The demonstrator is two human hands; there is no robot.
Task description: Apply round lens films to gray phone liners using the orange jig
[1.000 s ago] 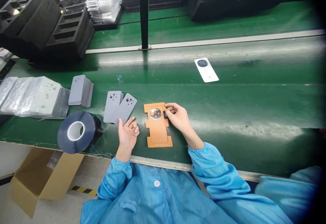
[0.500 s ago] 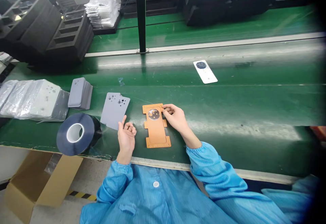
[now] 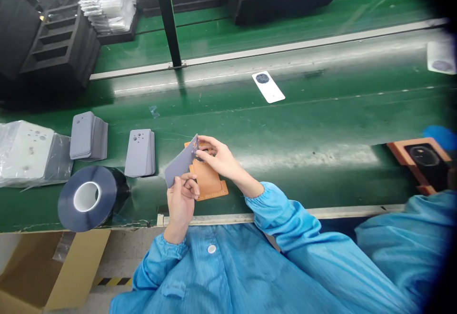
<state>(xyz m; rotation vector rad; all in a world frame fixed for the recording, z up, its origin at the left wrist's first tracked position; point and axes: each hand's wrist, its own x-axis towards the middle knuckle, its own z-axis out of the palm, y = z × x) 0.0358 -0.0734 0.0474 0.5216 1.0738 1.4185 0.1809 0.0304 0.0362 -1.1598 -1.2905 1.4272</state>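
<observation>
A thin grey phone back panel (image 3: 180, 162) with camera holes at its upper end is held tilted between my two hands. My left hand (image 3: 181, 202) pinches its lower end. At the upper end, the fingers of my right hand (image 3: 220, 159) grip beside the holes. Beneath the panel lies an orange fixture (image 3: 208, 181) shaped for a phone, partly covered by the panel and my right hand. To the left stands a stack of similar grey panels (image 3: 138, 154), with a second grey stack (image 3: 85, 135) beyond it.
A roll of dark film (image 3: 109, 200) stands near the front edge, with bagged panels (image 3: 26, 147) behind it. A white phone back (image 3: 268, 87) lies farther back. At right, a co-worker's blue sleeve (image 3: 403, 238) is near another orange fixture (image 3: 407, 152). A black post (image 3: 167, 19) rises behind.
My left hand has picked up a grey panel from the nearer stack and lifted it over the orange fixture. My right hand has taken its upper end. The view has turned to the right.
</observation>
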